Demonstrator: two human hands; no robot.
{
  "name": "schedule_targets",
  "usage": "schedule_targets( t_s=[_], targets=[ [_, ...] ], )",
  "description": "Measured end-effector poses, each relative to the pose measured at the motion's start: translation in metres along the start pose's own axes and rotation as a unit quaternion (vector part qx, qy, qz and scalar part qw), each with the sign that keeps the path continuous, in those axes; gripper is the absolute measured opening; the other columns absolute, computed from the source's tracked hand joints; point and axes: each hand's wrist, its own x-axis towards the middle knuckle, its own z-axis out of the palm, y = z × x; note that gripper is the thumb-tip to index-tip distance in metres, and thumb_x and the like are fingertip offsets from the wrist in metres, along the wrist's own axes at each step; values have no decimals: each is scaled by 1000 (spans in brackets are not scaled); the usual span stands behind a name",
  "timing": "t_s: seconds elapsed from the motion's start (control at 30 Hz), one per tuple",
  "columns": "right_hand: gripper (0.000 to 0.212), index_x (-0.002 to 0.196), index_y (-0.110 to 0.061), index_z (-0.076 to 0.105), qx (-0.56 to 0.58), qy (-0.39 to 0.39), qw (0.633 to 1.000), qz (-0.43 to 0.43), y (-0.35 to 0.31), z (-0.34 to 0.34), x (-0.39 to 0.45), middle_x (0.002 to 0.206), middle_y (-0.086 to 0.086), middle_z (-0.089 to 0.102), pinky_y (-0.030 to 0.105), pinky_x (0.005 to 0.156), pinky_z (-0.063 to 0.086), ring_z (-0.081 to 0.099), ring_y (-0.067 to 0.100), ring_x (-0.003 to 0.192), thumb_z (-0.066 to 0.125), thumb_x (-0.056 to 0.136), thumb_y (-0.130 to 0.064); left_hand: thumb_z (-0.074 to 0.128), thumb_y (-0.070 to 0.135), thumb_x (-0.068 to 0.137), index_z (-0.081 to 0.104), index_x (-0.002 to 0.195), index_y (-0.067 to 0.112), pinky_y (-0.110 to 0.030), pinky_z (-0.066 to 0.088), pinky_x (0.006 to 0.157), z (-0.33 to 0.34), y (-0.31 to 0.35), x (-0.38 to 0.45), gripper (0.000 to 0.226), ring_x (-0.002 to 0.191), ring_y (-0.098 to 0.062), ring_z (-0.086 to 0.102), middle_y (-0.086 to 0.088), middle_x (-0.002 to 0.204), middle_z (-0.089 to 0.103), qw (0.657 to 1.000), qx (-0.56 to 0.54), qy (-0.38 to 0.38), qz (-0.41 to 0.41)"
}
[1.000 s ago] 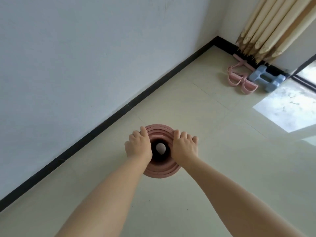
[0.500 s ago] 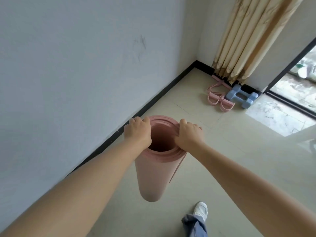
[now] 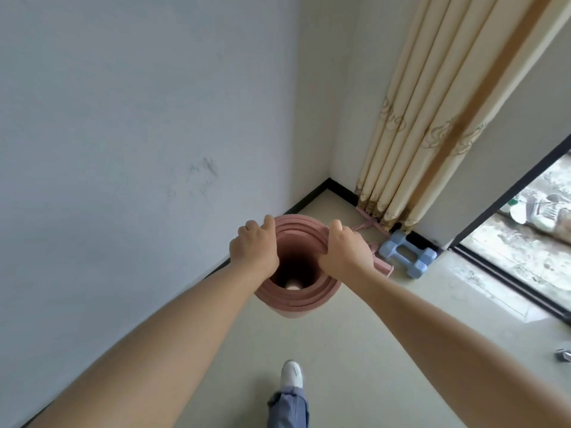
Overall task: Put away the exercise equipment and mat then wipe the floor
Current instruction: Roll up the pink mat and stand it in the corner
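Near the corner of the floor (image 3: 355, 350), by the wall, the rolled mat (image 3: 296, 296) stands upright, left hand (image 3: 254, 251) and right hand (image 3: 343, 251) clamped on its rim. Loosely wound, it could unroll or topple onto the dumbbells (image 3: 408, 254) beside it.

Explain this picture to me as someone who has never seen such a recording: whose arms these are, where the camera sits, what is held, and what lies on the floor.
There is no machine here. A camera worn on a person's head looks forward and down, so the two bare arms are the wearer's own. The left hand and right hand grip opposite sides of the top rim of a rolled pink exercise mat, held upright; you look down its hollow core. On the tiled floor, near the corner by the curtain, lie light blue dumbbells and a pink pedal resistance band, partly hidden. Below are the wearer's white shoe and trouser leg.
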Motion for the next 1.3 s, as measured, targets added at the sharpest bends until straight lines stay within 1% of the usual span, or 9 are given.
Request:
schedule_targets(
  t_s=[0.17, 0.37, 0.43, 0.53, 0.67, 0.83, 1.0, 1.17, 1.3],
  targets=[
    [25, 90, -11, 33, -8, 40, 999, 3, 25, -56, 112, 89, 6, 46, 32, 68, 35, 49, 29, 92, 57, 85, -17, 56, 5, 84, 40, 126, 3, -31, 47, 87, -45, 45, 111, 45, 115, -28, 50, -15, 126, 49, 999, -35, 30, 13],
    [25, 91, -11, 32, -33, -16, 999, 33, 59, -101, 233, 69, -1, 37, 31, 64, 34, 43, 24, 79, 56, 84, -15, 54, 3, 86, 42, 125, 3, -31, 46, 90, -79, 98, 228, 40, 116, -28, 50, -16, 126, 49, 999, -38, -6, 27],
    [23, 97, -9, 38, -33, -16, 998, 43, 75, -114, 270, 77, 2, 46, 30, 62, 35, 44, 24, 78, 56, 84, -15, 54, 3, 86, 41, 126, 3, -31, 47, 90, -88, 118, 264, 42, 117, -29, 50, -16, 127, 48, 999, -43, -12, 30],
    [32, 112, -6, 43, -31, -22, 998, 47, 99, -129, 327, 95, 11, 59, 25, 48, 31, 46, 23, 74, 58, 85, -16, 53, 2, 87, 38, 129, 2, -33, 46, 91, -93, 147, 316, 44, 119, -29, 48, -16, 129, 46, 998, -51, -16, 35],
    [33, 114, -7, 45, -20, -56, 997, 39, 132, -130, 408, 86, 5, 50, 22, 44, 28, 47, 22, 72, 58, 86, -17, 51, 1, 89, 35, 132, 2, -35, 45, 93, -82, 178, 386, 47, 121, -30, 45, -17, 131, 43, 997, -59, -43, 9],
    [35, 119, -10, 44, -23, -101, 995, 15, 171, -103, 513, 107, 10, 59, 28, 62, 39, 50, 23, 80, 55, 86, -12, 50, 4, 92, 30, 137, 5, -35, 45, 95, -47, 213, 476, 49, 123, -30, 44, -16, 134, 41, 991, -90, -82, -60],
    [46, 132, -12, 40, -30, -147, 989, 13, 204, -66, 586, 128, 9, 50, 31, 79, 44, 52, 27, 113, 54, 88, -9, 46, 9, 95, 21, 143, 7, -33, 46, 95, 6, 241, 547, 55, 124, -28, 42, -18, 136, 38, 981, -109, -128, -101],
    [37, 121, -11, 47, -42, -148, 988, -4, 226, -21, 652, 123, 8, 53, 27, 83, 46, 52, 24, 112, 59, 87, -13, 43, 12, 97, 26, 140, 6, -32, 45, 96, 56, 249, 612, 47, 119, -28, 47, -17, 132, 43, 974, -128, -134, -132],
    [45, 131, -9, 41, -62, -131, 989, -14, 235, 10, 693, 128, 13, 48, 30, 92, 44, 47, 27, 117, 55, 89, -16, 45, 9, 95, 20, 144, 5, -34, 44, 100, 85, 253, 655, 55, 124, -30, 42, -18, 137, 37, 968, -140, -131, -162]
  ],
)
